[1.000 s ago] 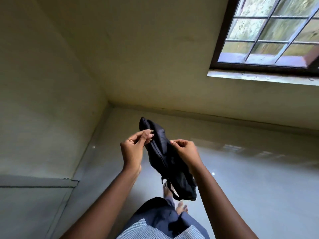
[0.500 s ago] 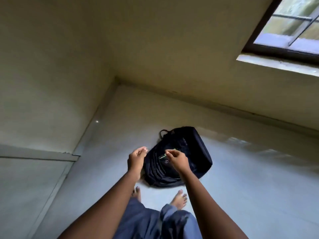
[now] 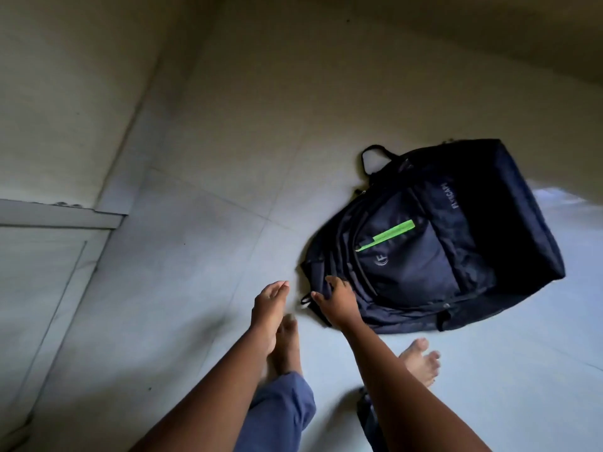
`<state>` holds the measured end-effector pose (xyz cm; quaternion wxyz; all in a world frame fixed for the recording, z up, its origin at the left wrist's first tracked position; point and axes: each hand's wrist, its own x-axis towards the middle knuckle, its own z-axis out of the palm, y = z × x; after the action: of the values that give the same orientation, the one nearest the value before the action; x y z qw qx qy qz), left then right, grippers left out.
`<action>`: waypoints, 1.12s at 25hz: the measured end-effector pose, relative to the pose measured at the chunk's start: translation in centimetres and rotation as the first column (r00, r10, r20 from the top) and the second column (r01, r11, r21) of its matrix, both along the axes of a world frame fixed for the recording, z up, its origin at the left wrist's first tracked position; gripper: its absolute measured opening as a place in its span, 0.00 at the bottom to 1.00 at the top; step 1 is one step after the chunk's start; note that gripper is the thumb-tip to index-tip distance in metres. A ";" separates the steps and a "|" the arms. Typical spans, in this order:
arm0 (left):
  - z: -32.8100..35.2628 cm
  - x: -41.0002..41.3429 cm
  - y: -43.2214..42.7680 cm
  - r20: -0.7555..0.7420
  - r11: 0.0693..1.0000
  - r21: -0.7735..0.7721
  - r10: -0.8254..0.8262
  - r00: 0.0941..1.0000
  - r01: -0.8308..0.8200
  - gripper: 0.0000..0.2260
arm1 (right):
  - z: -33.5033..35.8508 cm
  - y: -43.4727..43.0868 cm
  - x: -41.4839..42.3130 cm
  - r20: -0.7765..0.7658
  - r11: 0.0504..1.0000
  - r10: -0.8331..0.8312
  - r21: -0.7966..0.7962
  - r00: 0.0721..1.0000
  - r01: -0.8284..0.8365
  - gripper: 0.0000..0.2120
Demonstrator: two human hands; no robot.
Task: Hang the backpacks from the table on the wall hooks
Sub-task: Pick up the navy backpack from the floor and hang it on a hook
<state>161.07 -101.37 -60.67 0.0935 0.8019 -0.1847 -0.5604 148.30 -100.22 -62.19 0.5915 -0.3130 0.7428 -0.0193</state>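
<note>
The navy backpack (image 3: pixel 430 243) lay flat on the tiled floor (image 3: pixel 195 288), unhung, no hook in view; the right hand (image 3: pixel 336 301) rested spread on its near edge, the left hand (image 3: pixel 269 305) open just beside it.

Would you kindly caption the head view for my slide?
Right hand touches a dark backpack lying on the tiled floor; left hand hovers open beside it.

Dark navy backpack (image 3: pixel 434 243), green stripe on front pocket, lying flat on floor, front up.
</note>
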 end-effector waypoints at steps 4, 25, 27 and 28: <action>-6.6 2.9 -0.3 -0.003 0.998 0.051 -0.022 1.000 0.022 0.14 | -8.0 0.2 3.0 0.008 0.974 -0.105 0.203 0.994 0.102 0.27; 43.2 -9.0 -8.7 0.082 0.723 -0.637 -0.279 0.957 0.266 0.15 | 47.6 -7.1 -7.3 0.530 0.751 -0.485 -0.154 0.695 0.642 0.16; 48.0 -8.4 -8.5 0.177 0.644 -0.663 -0.361 0.916 0.382 0.15 | 51.0 -6.3 -7.7 0.488 0.776 -0.437 -0.220 0.755 0.591 0.15; 50.2 -8.0 -8.1 0.236 0.605 -0.669 -0.379 0.895 0.433 0.15 | 52.5 -5.7 -7.9 0.455 0.801 -0.383 -0.271 0.804 0.534 0.14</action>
<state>153.03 -109.44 -10.51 0.2567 0.6598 -0.5647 -0.4240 140.44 -105.95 -9.72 0.6264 -0.2201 0.6496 -0.3704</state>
